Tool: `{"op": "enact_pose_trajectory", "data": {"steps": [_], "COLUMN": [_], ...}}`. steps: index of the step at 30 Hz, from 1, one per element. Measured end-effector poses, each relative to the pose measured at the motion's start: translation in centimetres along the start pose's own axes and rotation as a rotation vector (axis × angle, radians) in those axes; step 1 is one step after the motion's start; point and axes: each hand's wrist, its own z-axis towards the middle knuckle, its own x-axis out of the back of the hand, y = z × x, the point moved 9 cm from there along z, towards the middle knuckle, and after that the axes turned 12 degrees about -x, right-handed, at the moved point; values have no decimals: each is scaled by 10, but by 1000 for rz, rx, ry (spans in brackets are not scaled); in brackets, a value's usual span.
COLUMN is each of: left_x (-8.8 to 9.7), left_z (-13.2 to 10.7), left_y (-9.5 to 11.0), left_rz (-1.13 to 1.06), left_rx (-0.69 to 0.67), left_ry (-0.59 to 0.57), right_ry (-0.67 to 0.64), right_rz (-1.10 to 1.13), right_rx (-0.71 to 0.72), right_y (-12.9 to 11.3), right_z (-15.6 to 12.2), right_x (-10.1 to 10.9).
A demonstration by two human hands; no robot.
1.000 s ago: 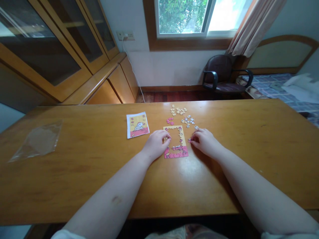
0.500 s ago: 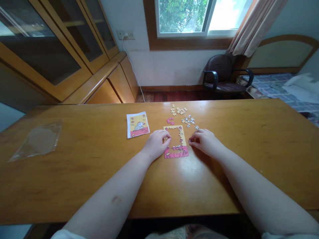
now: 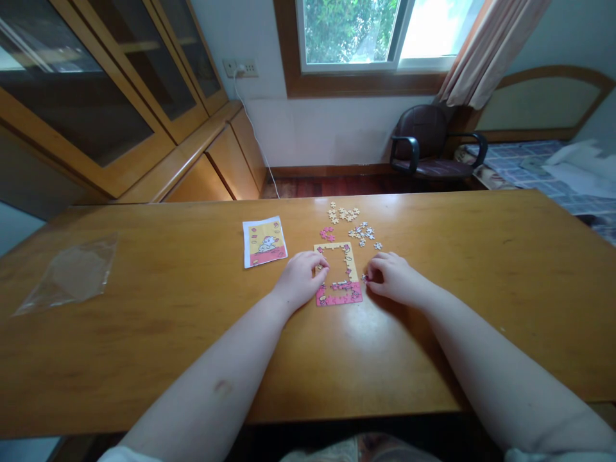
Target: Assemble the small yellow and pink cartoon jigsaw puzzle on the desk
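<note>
A partly joined jigsaw puzzle (image 3: 355,272), yellow above and pink below, lies on the table with an open middle. My left hand (image 3: 299,277) rests over its left edge, fingers curled in; whatever is between the fingertips is hidden. Just right of the puzzle, my right hand (image 3: 395,276) has its thumb and fingertips closed at a small puzzle piece (image 3: 364,278). Beyond the puzzle lie loose pink pieces (image 3: 327,235), several white-patterned pieces (image 3: 362,232) and pale yellow pieces (image 3: 342,214).
A picture card (image 3: 265,242) showing a white character lies left of the puzzle. Farther left is a clear plastic bag (image 3: 72,273) on the wooden table (image 3: 192,256). Past the table's far edge are an office chair (image 3: 426,141), a cabinet (image 3: 187,179) and a bed (image 3: 524,167).
My right hand has shifted slightly down, its fingers now more curled around the small piece beside the puzzle. The left hand stays over the puzzle's left edge.
</note>
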Motion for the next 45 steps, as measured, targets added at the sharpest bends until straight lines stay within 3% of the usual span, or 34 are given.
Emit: {"op": "enact_pose_trajectory", "data": {"steps": [10, 23, 29, 39, 45], "left_x": [0, 0, 0, -2, 1], "left_z": [-1, 0, 0, 1, 2], "left_y": [-1, 0, 0, -3, -10], "left_rz": [0, 2, -3, -12, -15], "left_rx": [-15, 3, 6, -1, 26], "left_ry": [13, 3, -2, -12, 14], "right_ry": [-31, -62, -156, -117, -53], "right_rz": [71, -8, 198, 501, 478], "right_rx": [60, 42, 36, -35, -20], "right_y": [-4, -7, -8, -15, -26], "right_z": [-1, -3, -6, -7, -5], "right_x": [1, 0, -1, -17, -22]}}
